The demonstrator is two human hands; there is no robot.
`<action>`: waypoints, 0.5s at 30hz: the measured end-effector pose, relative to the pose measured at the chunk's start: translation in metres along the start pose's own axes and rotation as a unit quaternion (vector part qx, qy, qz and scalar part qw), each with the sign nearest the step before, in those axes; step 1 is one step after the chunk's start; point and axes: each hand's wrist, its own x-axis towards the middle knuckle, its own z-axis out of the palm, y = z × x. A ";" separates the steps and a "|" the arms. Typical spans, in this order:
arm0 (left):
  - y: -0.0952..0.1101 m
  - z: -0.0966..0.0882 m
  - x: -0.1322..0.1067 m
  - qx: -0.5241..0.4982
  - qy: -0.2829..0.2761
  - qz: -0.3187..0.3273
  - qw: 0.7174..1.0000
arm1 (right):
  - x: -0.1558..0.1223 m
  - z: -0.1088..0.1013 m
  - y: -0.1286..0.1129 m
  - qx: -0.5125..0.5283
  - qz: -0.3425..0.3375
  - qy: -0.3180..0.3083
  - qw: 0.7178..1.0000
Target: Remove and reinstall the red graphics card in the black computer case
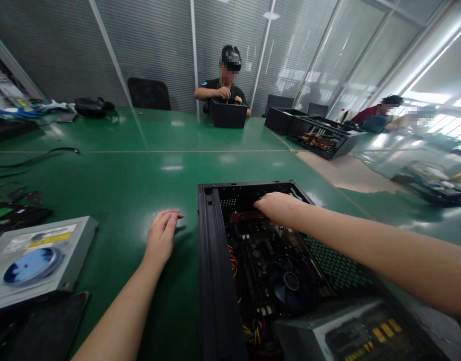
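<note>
Two hands logged: left hand (160,238) rests on the table (140,165), fingers together, just left of the open computer case (215,281); right hand (277,206), fingers curled, grip unclear, sits over the far red card (245,216), judged stiff, fragile, best held by its edges.

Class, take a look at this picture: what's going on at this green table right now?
A person's right hand reaches into an open computer case lying on the green table, at its far end by a red card; whether it grips anything is hidden. The left hand rests open on the table beside the case. An optical drive lies to the left. Across the table, another person has hands at a second black case.
</note>
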 end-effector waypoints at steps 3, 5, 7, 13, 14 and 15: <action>0.003 -0.002 -0.003 0.001 0.000 0.015 1.000 | 0.000 -0.005 -0.003 -0.007 0.004 0.001 1.000; 0.010 -0.006 -0.005 0.008 0.006 0.028 1.000 | -0.002 -0.007 -0.003 -0.001 0.010 0.002 1.000; 0.023 -0.013 -0.007 0.020 0.020 0.041 0.999 | -0.004 -0.008 -0.002 0.004 0.009 0.006 1.000; 0.109 -0.045 -0.032 0.019 -0.009 0.085 0.996 | -0.008 -0.004 0.001 0.018 -0.035 0.016 0.999; 0.128 -0.051 -0.042 0.031 -0.036 0.109 0.993 | -0.009 -0.004 0.001 0.020 -0.038 0.017 0.999; 0.145 -0.058 -0.054 0.051 -0.067 0.139 0.987 | -0.010 -0.004 0.002 0.022 -0.040 0.019 0.999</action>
